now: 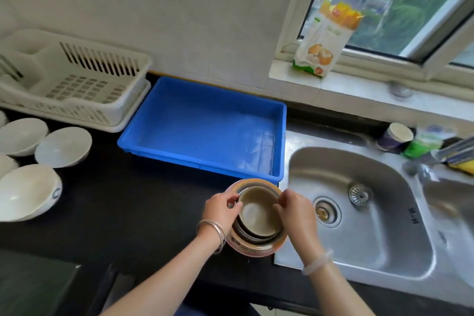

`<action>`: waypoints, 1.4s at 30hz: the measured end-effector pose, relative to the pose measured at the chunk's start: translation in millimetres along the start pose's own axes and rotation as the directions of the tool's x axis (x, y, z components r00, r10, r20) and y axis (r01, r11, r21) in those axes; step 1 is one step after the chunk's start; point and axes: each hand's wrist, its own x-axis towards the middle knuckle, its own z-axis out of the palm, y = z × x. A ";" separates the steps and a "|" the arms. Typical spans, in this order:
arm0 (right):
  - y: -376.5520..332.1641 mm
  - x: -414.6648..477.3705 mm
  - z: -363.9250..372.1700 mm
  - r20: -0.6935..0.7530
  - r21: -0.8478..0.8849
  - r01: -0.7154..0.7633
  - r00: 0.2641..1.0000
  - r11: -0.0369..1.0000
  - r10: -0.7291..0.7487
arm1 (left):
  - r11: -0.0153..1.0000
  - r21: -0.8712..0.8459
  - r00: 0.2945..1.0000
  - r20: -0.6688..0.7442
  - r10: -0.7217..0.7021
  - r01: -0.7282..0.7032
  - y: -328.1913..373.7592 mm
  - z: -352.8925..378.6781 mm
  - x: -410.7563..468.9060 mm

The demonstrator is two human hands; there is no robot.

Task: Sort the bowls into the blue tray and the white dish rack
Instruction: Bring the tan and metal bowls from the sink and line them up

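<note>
Stack of nested metal bowls [257, 217] on black counter [128, 200], at sink [359, 213] edge, just in front of blue tray [205, 131]. Left hand [221, 209] and right hand [295, 210] pinch rim of top bowl from either side. White rack [71, 79] far left, beside tray. White bowls [38, 156] loose on counter left. Tray holds nothing.

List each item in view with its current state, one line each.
Blue plastic tray: empty.
White plastic dish rack: empty.
White ceramic bowls: upright, unsorted on counter.
Nested brown bowl stack: gripped by left hand and right hand.
Steel sink: empty.
</note>
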 end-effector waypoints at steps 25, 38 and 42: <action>14.4 4.6 -47.0 0.068 0.378 -0.125 0.992 0.917 0.108 | 0.999 -0.016 0.994 -0.107 -0.034 0.033 17.4 0.1 -7.3; -39.1 17.4 -61.4 0.070 0.553 -0.014 0.997 0.833 -0.030 | 0.949 -0.303 0.968 -0.198 -0.154 0.089 -0.2 -66.1 -3.7; -77.2 25.5 -41.2 0.113 0.561 0.016 0.989 0.828 -0.096 | 0.887 -0.441 0.922 -0.272 -0.277 0.136 -31.1 -100.8 -5.2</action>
